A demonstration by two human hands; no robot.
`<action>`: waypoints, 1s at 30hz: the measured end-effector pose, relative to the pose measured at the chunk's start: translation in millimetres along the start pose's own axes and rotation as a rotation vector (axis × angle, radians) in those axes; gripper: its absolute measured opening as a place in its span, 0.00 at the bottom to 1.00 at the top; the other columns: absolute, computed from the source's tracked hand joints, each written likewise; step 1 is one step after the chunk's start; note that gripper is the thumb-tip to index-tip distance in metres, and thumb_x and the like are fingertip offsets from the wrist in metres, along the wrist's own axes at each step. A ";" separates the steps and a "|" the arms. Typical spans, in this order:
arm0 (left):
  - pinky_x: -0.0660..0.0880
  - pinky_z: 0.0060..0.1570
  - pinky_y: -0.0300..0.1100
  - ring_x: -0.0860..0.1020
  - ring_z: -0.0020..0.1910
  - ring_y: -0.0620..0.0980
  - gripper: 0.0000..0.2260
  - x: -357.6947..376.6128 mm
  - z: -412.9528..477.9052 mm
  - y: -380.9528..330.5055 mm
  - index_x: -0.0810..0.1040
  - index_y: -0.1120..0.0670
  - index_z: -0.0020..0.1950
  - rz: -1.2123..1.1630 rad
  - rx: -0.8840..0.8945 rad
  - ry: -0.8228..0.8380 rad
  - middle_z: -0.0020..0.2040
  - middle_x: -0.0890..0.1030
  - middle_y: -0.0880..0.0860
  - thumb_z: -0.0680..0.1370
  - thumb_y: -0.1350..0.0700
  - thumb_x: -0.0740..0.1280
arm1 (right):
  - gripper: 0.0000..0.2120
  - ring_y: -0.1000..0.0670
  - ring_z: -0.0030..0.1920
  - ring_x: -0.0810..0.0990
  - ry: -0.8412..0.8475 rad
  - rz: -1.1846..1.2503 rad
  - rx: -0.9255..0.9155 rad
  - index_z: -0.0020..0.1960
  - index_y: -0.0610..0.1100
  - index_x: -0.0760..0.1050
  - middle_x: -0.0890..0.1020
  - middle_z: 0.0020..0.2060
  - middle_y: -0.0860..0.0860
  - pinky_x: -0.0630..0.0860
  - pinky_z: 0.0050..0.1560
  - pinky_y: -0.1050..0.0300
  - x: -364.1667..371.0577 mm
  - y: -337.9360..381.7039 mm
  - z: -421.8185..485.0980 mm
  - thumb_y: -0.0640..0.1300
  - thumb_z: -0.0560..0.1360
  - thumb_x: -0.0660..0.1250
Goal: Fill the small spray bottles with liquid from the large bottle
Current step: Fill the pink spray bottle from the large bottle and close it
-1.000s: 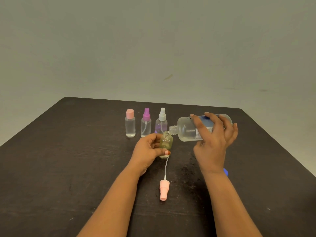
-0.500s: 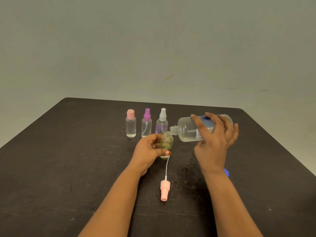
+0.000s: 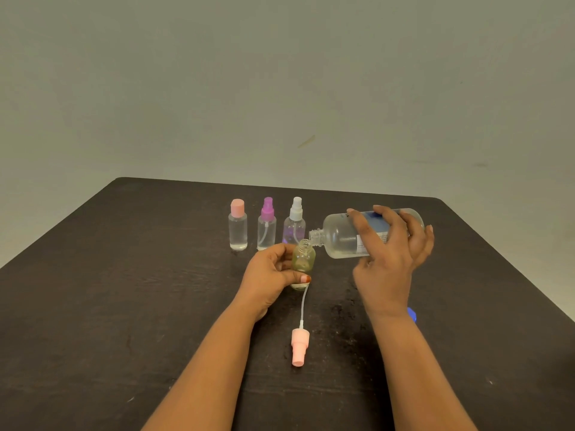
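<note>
At mid-table, L hand point(image 3: 270, 275) is wrapped round the small bottle point(image 3: 303, 259): thumb across the front low down, fingers curled behind, neck & open mouth left clear. The bottle is yellowish, upright or a touch tilted, its base at or just off the table point(image 3: 124, 290); can't tell which.

R hand point(image 3: 389, 262) grips the big bottle point(image 3: 339, 236) round its middle over the label, fingers spread wide across the top, thumb under. The bottle lies nearly level, uncapped neck pointing left, its mouth just above & beside the small bottle's mouth. Liquid pools along the lower side. Can't tell if any is running out.

Handling, as a judgement: big bottle is smooth clear plastic, part full, so prob. medium weight w/ the load shifting as it tips; a mid-body grip suits it, and a squeeze may make it gush. Small bottle is light, narrow-necked & easy to knock over, so it's best held round the body w/ the mouth free.

Just in front lies its pink spray top point(image 3: 300, 346) w/ tube, on its side. A blue cap point(image 3: 412, 314) peeks from behind the R wrist. Behind stand 3 closed bottles in a row: pink-cap bottle point(image 3: 238, 228), purple sprayer point(image 3: 267, 227), white sprayer point(image 3: 295, 223).
</note>
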State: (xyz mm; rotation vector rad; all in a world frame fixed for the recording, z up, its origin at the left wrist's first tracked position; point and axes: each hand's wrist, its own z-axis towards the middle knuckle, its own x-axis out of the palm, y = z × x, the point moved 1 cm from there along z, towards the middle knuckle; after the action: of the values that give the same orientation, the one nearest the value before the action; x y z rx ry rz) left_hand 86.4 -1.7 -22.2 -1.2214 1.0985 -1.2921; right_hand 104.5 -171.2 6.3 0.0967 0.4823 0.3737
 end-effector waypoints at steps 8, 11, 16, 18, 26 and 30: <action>0.78 0.45 0.34 0.81 0.46 0.45 0.20 0.0 0.4 0.5 0.78 0.53 0.48 0.001 0.007 0.001 0.45 0.83 0.51 0.66 0.76 0.69 | 0.41 0.42 0.64 0.64 0.000 -0.008 -0.005 0.61 0.56 0.71 0.72 0.59 0.47 0.54 0.68 0.32 0.3 -0.2 -0.3 0.23 0.56 0.66; 0.79 0.46 0.34 0.81 0.47 0.46 0.20 -0.5 0.7 1.1 0.78 0.53 0.48 0.002 0.007 0.000 0.46 0.83 0.51 0.66 0.76 0.69 | 0.41 0.42 0.64 0.64 0.001 -0.006 -0.005 0.61 0.56 0.71 0.72 0.59 0.48 0.54 0.68 0.31 0.2 -0.3 -0.3 0.23 0.57 0.66; 0.79 0.47 0.35 0.81 0.48 0.47 0.19 -0.4 0.6 1.3 0.78 0.54 0.49 0.001 0.007 0.002 0.46 0.83 0.52 0.66 0.75 0.69 | 0.41 0.42 0.64 0.64 0.005 0.002 -0.001 0.61 0.56 0.71 0.74 0.58 0.46 0.53 0.68 0.32 -0.1 0.6 0.3 0.23 0.57 0.66; 0.79 0.47 0.36 0.81 0.48 0.48 0.19 -0.2 1.0 1.6 0.78 0.54 0.49 0.004 0.009 0.004 0.46 0.83 0.52 0.66 0.75 0.69 | 0.40 0.42 0.64 0.64 0.002 0.000 0.003 0.61 0.56 0.72 0.74 0.58 0.46 0.53 0.68 0.32 -0.3 0.5 0.2 0.23 0.57 0.66; 0.79 0.47 0.36 0.81 0.48 0.47 0.19 -0.5 1.5 2.5 0.78 0.54 0.49 0.001 0.006 0.003 0.46 0.83 0.52 0.66 0.76 0.69 | 0.40 0.42 0.64 0.64 0.008 -0.021 0.003 0.61 0.55 0.73 0.75 0.58 0.46 0.53 0.68 0.32 -0.1 -0.2 0.9 0.23 0.57 0.65; 0.79 0.46 0.36 0.81 0.48 0.47 0.19 -0.4 1.6 2.1 0.78 0.54 0.48 0.006 0.003 0.001 0.46 0.83 0.51 0.66 0.75 0.70 | 0.40 0.42 0.64 0.64 0.018 -0.025 0.008 0.61 0.55 0.73 0.75 0.58 0.46 0.52 0.68 0.33 -0.6 0.3 1.0 0.23 0.57 0.65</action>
State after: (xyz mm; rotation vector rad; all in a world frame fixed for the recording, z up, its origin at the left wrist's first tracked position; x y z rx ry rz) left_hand 88.1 -1.4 -24.1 -1.2142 1.0993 -1.2892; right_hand 104.4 -171.1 7.5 0.0951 0.5019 0.3479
